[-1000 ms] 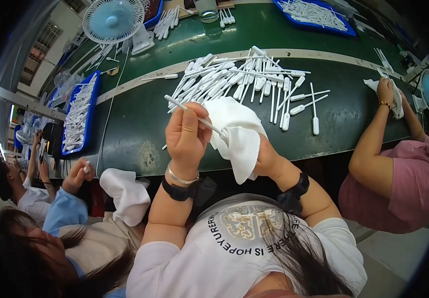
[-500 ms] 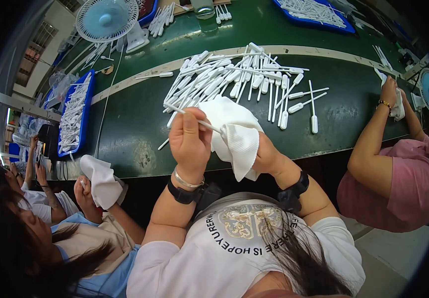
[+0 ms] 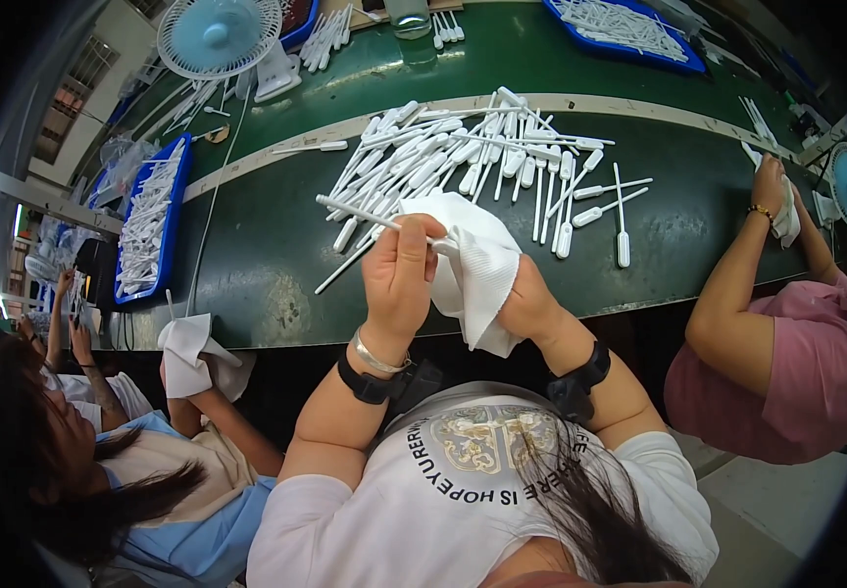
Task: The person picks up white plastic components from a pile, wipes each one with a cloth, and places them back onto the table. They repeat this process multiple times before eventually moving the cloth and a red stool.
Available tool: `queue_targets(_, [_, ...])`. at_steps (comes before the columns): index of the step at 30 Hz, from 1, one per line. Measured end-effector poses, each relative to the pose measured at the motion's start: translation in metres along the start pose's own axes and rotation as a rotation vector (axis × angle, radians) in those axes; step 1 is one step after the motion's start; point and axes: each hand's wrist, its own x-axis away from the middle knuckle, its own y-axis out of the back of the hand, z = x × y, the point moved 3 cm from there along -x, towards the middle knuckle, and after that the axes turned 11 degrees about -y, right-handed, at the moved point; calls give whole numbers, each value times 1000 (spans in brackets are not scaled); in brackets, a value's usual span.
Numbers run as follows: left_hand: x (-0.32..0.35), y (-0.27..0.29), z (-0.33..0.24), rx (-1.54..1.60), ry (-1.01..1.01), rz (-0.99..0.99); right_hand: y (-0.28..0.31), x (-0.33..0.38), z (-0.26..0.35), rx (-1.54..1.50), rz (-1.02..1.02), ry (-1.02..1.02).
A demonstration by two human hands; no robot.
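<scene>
My left hand (image 3: 396, 279) pinches a thin white plastic stick (image 3: 353, 210) between thumb and fingers, its bare end pointing up and left. The stick's other end, which looks wider, runs into a white ribbed cloth (image 3: 477, 304). My right hand (image 3: 531, 302) grips that cloth from the right, its fingers mostly hidden under the folds. Just beyond my hands lies a loose heap of similar white sticks (image 3: 423, 157) with wider, rounded handles. A few stray ones, such as a single stick (image 3: 622, 235), lie to the heap's right.
A blue tray of white sticks (image 3: 176, 211) stands at the left, another blue tray (image 3: 703, 64) at the far right. A fan (image 3: 216, 37) and a glass jar (image 3: 408, 20) stand at the back. Co-workers sit on both sides; the left one holds a white cloth (image 3: 186, 367).
My left hand has shifted slightly right, nearer the cloth, with the stick. The cloth has opened a little around the stick's end. The left co-worker's cloth and hands have moved.
</scene>
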Motion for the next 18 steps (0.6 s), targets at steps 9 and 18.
queue_targets(9, [10,-2,11,-275,-22,110,-3,2,9,459,-150,254])
queue_targets(18, [28,-22,13,-30,78,76,8,4,1,88,-79,101])
